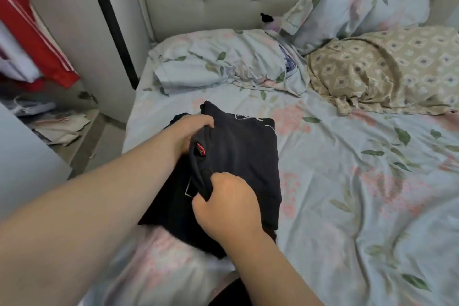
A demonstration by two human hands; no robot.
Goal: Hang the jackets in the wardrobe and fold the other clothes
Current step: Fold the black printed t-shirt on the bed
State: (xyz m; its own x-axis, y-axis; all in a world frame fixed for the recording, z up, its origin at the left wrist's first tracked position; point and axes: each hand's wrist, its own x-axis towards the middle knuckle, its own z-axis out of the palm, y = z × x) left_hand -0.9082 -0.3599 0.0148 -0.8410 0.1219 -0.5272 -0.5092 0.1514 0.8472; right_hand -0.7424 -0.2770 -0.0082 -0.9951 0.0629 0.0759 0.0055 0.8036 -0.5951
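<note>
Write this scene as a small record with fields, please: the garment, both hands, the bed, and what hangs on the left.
garment: dark garment, partly folded, lying on the bed sheet
hands: left hand grips the garment's folded edge at the far end; right hand grips the same edge at the near end
pillows: floral pillow and beige patterned pillow behind the garment
left side: red garment with white stripes, hanging

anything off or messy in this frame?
Only minor clutter. Papers lie scattered at far left, below the hanging red garment, and a blue patterned cloth pokes out beside the near floral pillow. The dark garment, gripped by the left hand and right hand, lies folded on the bed; no damage visible.
</note>
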